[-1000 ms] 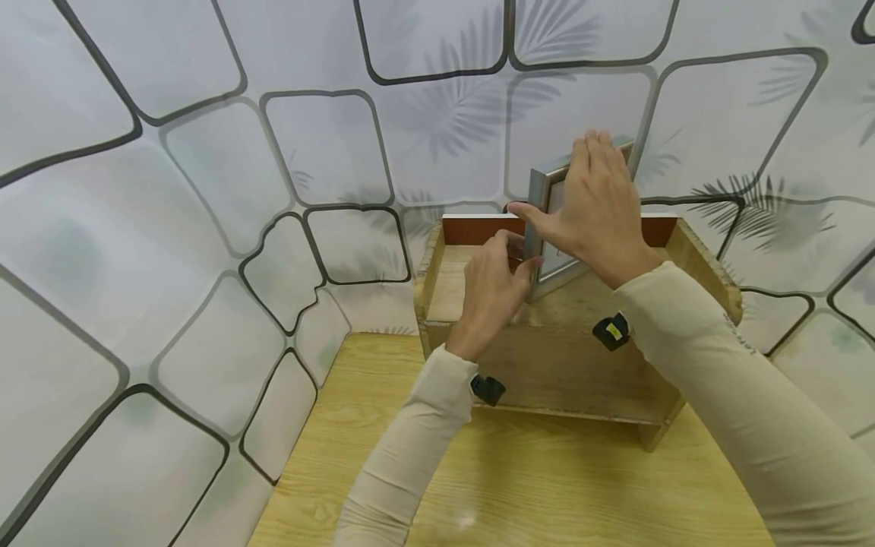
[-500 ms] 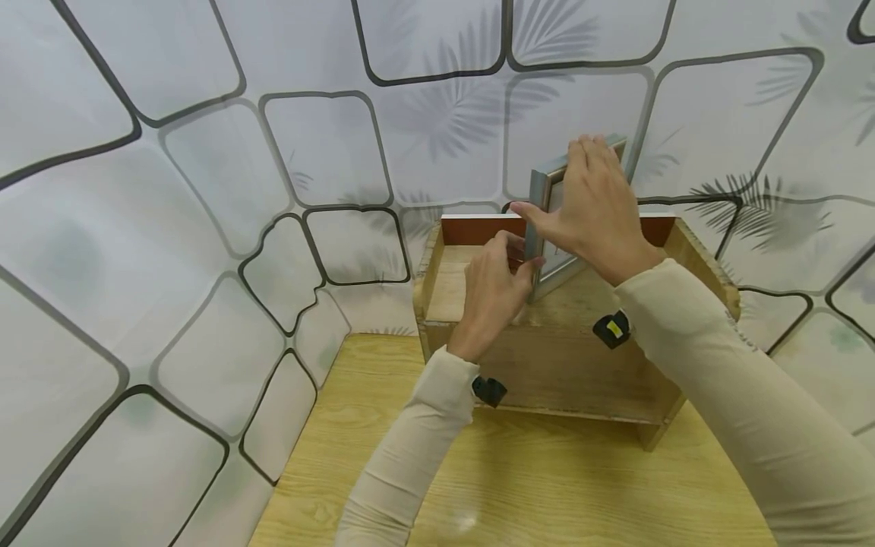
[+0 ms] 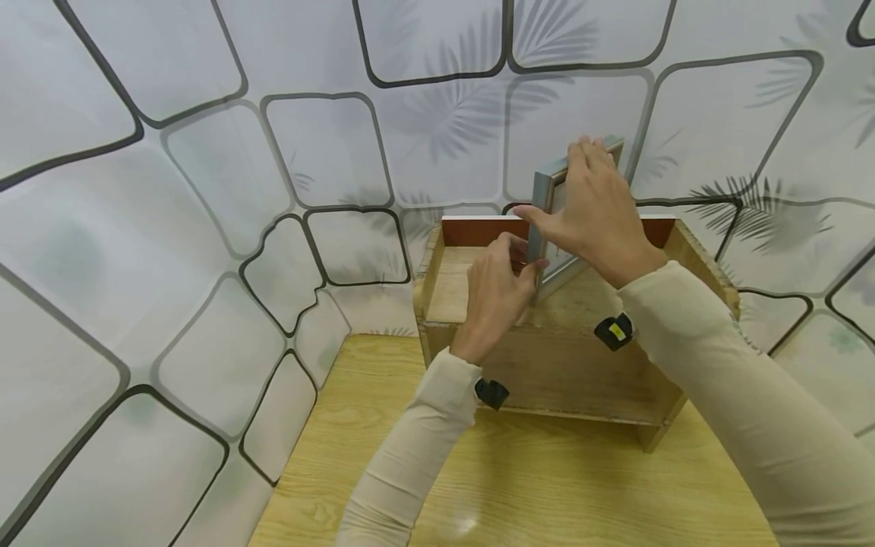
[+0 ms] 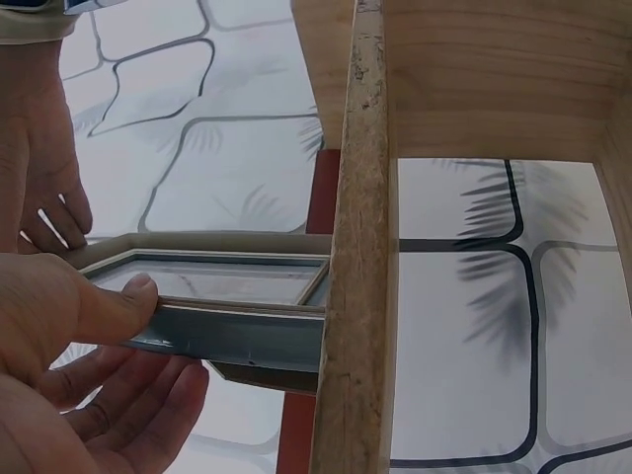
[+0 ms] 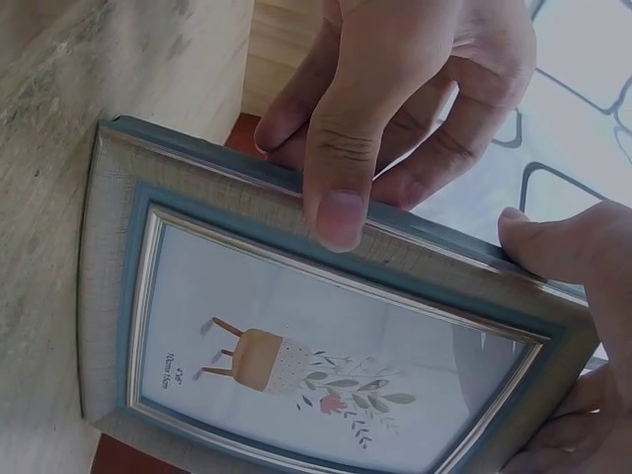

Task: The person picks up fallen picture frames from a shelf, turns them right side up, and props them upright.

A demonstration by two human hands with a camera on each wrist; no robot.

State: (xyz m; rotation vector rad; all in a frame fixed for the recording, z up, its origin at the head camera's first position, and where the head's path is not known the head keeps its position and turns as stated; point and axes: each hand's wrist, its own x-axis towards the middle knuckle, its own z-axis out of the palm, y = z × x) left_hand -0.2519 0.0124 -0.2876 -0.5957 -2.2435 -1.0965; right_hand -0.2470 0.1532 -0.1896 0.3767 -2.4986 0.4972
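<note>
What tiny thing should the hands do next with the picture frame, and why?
Maybe loosen the left hand a little, with the right hand ready to steady. The picture frame seems to rest on the wooden shelf, the left hand pinches its side, and the right hand touches it near the top. It might stand alone, but I can't tell.

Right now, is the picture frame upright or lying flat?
Upright: the picture frame stands lower edge down on the wooden shelf, left hand gripping, right hand touching it.
</note>
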